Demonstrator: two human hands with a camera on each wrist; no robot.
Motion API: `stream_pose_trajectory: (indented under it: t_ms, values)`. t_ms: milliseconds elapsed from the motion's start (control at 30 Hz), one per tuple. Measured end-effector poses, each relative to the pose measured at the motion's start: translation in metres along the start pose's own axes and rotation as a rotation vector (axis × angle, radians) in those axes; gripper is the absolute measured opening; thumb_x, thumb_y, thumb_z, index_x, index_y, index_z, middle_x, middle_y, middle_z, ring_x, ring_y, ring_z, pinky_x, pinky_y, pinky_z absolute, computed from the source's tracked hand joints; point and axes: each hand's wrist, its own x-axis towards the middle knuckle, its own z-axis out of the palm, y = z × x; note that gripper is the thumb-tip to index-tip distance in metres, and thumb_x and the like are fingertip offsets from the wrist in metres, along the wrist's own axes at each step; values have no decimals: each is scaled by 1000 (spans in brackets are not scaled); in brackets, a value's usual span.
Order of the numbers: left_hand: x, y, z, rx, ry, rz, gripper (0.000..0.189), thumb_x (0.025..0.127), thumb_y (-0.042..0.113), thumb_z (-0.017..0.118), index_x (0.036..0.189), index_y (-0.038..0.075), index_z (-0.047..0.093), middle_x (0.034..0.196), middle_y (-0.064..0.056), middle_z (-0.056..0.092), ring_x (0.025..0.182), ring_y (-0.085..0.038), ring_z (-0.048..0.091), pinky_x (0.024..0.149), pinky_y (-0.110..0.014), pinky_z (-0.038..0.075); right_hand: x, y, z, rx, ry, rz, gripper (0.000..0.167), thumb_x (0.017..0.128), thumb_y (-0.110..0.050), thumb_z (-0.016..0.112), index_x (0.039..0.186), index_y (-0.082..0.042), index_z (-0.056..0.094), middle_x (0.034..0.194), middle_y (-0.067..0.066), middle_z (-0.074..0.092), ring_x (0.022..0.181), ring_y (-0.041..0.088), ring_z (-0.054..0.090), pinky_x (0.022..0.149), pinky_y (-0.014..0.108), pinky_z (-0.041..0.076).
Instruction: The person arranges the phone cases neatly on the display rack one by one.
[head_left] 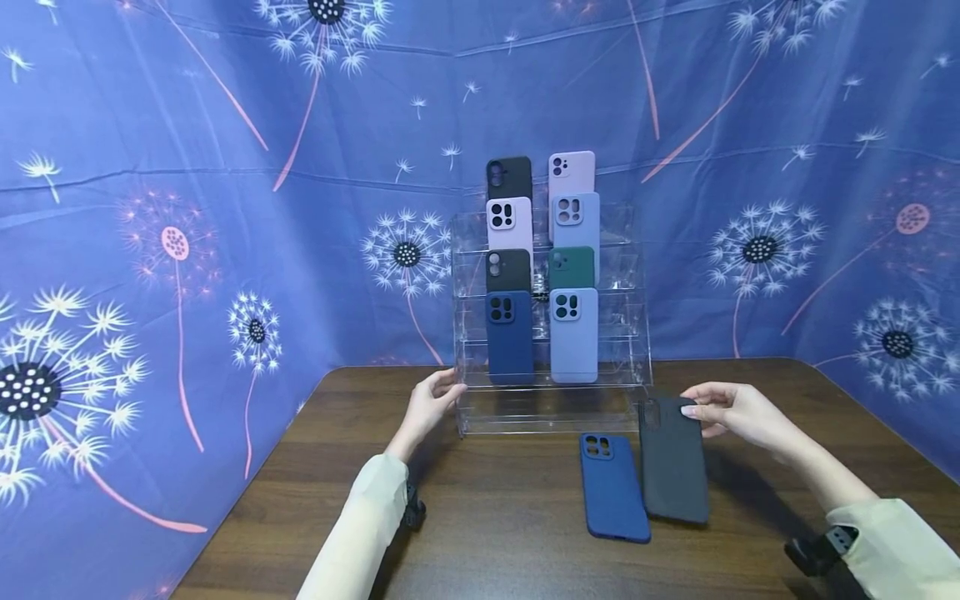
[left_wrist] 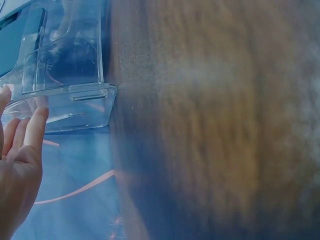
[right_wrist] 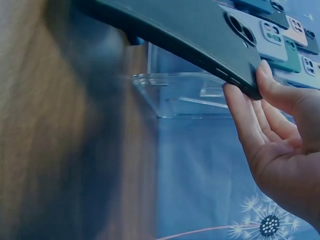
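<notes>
My right hand (head_left: 738, 412) pinches a black phone case (head_left: 673, 467) by its upper right corner, thumb on the back face and fingers beneath. Its camera cutout shows near the held end in the right wrist view, where the case slants above the table. Just left of it, a dark blue phone case (head_left: 615, 492) lies on the table. My left hand (head_left: 429, 408) touches the lower left side of a clear tiered display rack (head_left: 547, 402), its fingers fairly straight in the left wrist view. Two columns of phone cases stand in the rack, with a blue case (head_left: 510, 342) and a light blue case (head_left: 574, 342) at the front.
Behind these stand a green case (head_left: 572, 267), a pale pink case (head_left: 510, 223) and several others. The rack's lowest front tier holds no case. A brown wooden table (head_left: 487, 517) lies under everything, and a blue dandelion-print cloth (head_left: 315, 250) hangs behind.
</notes>
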Motion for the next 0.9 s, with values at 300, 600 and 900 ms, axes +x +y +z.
stream_pose_trajectory:
  t_ms: [300, 600, 900]
  values:
    - [-10, 26, -4, 32, -19, 37, 43, 89, 8, 64, 125, -10, 52, 109, -29, 64, 97, -33, 65, 80, -33, 57, 16, -27, -7, 9, 155, -91, 49, 92, -28, 62, 125, 6, 49, 92, -16, 66, 79, 4, 66, 68, 28, 58]
    - [3, -2, -4, 44, 13, 20, 44, 87, 15, 67, 125, -5, 54, 110, -24, 65, 99, -31, 65, 83, -32, 56, 39, -48, 4, 56, 216, -172, 42, 90, -28, 63, 121, -2, 52, 100, -19, 56, 79, 1, 65, 68, 25, 58]
    - [1, -1, -2, 50, -8, 9, 41, 86, 16, 68, 122, -2, 57, 110, -21, 66, 100, -28, 65, 84, -32, 55, 64, -55, 22, 77, 307, -255, 36, 89, -24, 66, 116, -2, 57, 88, -15, 59, 74, -1, 65, 65, 24, 58]
